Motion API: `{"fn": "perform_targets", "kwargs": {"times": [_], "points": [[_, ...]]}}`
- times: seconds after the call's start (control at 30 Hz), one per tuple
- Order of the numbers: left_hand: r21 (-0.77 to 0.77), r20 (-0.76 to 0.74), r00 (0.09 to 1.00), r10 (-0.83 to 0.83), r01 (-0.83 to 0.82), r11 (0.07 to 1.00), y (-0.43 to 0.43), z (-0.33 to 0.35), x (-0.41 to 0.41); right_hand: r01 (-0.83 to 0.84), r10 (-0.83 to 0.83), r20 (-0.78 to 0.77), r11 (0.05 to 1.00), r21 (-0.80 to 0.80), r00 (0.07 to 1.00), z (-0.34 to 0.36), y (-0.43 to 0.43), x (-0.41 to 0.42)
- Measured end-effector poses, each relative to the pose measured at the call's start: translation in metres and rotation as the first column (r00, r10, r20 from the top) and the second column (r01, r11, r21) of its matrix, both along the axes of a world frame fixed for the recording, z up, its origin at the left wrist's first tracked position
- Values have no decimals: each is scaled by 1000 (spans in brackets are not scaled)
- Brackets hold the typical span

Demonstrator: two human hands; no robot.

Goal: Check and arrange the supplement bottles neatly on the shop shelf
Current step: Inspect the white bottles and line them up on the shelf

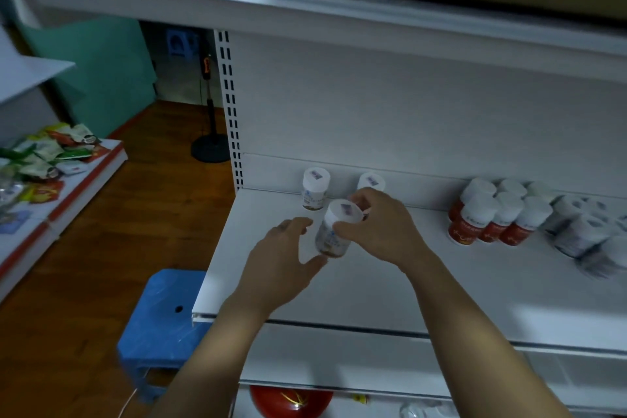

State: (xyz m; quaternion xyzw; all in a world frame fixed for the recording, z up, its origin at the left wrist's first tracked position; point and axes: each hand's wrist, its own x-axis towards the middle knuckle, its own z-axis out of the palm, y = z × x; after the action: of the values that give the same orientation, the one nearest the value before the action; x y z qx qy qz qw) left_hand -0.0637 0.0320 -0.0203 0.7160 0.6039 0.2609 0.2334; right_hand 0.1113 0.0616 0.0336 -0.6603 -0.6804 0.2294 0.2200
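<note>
Bottle (334, 236), amber contents, in right hand (380, 227); left hand (281, 258) beside.

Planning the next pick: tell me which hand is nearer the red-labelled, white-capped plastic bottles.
Right. The right hand, gripping a clear white-capped bottle, sits left of the red-labelled bottles; the left hand is farther left, beyond that bottle.

A white shelf (407, 299) is shown: two white-capped bottles (315, 192) are stood at its far left, red-labelled bottles (498, 217) grouped rightward, pale-labelled bottles (583, 231) placed just beside them
</note>
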Motion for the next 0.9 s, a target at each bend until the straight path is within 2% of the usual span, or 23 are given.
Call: {"fn": "perform_targets", "kwargs": {"times": [0.17,0.33,0.43,0.53,0.63,0.77,0.9], "points": [[-34,-167,986,-15,10,999,17,10,-10,110,-123,127,989,103,984,-12,52,6],[-83,-163,986,-46,33,996,22,14,-19,102,-133,237,985,140,962,-24,84,5],[-125,-194,977,-87,64,990,23,15,-22,58,-142,417,976,209,898,-36,95,0],[-109,-278,958,-74,45,993,26,14,-27,59,-181,493,966,252,851,-49,99,-2],[-71,-354,935,-25,0,997,28,12,-32,45,-207,506,949,313,838,-58,100,-2],[-95,-385,923,-12,-27,995,31,9,-38,3,-191,378,896,445,906,-57,102,-13],[-110,-371,929,-12,-31,993,33,9,-41,-43,-131,437,929,367,890,-46,109,-32]]}}
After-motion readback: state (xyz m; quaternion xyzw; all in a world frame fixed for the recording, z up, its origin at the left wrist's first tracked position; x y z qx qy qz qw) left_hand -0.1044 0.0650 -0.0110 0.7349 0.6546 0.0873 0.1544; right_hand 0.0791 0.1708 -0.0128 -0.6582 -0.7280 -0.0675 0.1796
